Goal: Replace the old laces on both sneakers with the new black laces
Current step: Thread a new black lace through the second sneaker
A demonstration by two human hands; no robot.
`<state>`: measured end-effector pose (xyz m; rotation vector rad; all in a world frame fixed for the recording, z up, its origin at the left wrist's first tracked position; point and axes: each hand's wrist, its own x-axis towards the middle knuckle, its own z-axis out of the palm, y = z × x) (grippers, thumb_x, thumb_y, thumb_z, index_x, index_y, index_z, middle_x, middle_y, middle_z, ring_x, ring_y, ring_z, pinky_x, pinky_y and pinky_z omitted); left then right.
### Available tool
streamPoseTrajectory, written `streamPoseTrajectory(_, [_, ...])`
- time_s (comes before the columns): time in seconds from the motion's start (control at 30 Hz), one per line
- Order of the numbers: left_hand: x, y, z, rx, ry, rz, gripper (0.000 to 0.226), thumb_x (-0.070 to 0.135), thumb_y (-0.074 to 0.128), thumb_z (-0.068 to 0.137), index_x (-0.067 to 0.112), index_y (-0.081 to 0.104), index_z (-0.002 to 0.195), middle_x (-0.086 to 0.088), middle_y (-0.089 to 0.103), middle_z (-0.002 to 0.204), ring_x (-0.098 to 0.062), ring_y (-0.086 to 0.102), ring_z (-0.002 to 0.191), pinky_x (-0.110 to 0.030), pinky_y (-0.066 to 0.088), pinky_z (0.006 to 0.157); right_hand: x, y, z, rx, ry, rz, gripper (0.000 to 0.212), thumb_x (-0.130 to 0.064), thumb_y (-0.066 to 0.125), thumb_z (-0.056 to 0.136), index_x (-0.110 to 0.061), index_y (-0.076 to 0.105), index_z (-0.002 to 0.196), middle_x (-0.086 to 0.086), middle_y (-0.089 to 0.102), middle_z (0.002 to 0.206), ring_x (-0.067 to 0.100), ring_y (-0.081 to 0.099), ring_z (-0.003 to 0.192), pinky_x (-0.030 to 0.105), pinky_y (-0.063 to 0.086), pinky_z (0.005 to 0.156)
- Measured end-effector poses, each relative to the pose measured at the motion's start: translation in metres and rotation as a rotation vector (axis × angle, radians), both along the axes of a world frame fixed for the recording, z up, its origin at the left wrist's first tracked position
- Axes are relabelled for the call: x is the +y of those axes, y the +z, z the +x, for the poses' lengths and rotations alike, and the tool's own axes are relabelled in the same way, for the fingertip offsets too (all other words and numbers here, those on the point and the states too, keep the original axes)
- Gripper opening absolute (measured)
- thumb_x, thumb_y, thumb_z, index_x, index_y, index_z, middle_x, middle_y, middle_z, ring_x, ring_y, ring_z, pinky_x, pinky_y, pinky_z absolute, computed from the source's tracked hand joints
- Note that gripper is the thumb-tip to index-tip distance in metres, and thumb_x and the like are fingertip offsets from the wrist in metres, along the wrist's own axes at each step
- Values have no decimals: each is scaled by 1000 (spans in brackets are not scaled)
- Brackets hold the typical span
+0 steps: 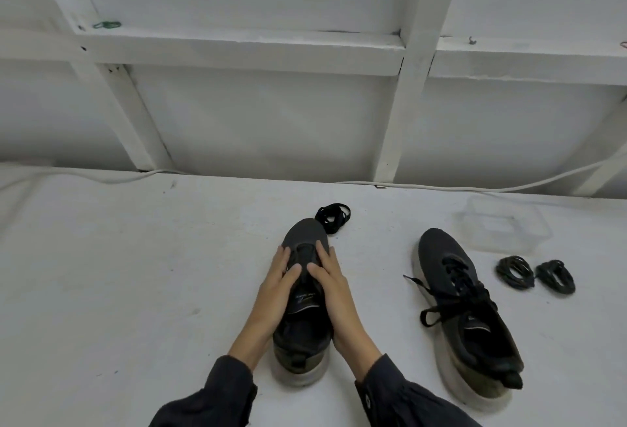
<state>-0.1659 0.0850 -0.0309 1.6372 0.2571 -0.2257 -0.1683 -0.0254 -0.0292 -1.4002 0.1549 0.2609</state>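
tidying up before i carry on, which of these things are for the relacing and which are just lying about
For the job: middle sneaker, lace bundle past its toe, laced sneaker, two lace coils.
Lying about: clear plastic tub, white cable, green clip.

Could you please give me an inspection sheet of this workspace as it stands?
Surface: white table, faintly scuffed.
Job's things: centre sneaker between the hands; right sneaker laced with a tied bow; lace bundle beyond the centre toe; two lace coils far right.
Clutter: clear plastic box.
Hands: left hand and right hand rest on the centre sneaker's sides.
Cables: white cable along the table's back edge.
Surroundings: white framed wall.
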Motion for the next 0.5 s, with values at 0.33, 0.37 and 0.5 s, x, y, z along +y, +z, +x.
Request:
streamPoseTrajectory(0.33, [1,-7,3,-22,-21,40,56,25,46,102,27,22,153,14,14,161,-6,19,147,-37,21,122,-1,-2,2,11,-29,-45,54,-21,54,97,-36,40,147,-17,21,156,5,27,143,27,32,112])
streamPoseTrajectory(0.37, [1,-7,3,-25,-28,43,56,25,46,102,26,22,154,13,13,161,-6,18,147,-37,21,122,-3,-4,4,-3,-36,-66,52,-22,54,97,-35,43,146,-17,25,153,5,30,141,28,33,113])
streamPoseTrajectory(0.5, [2,-7,4,-31,-43,67,58,26,45,102,25,21,154,13,11,162,-6,13,148,-37,17,123,-18,-5,24,-15,-118,-190,31,-26,55,98,-27,62,128,-5,57,133,10,53,122,23,45,92])
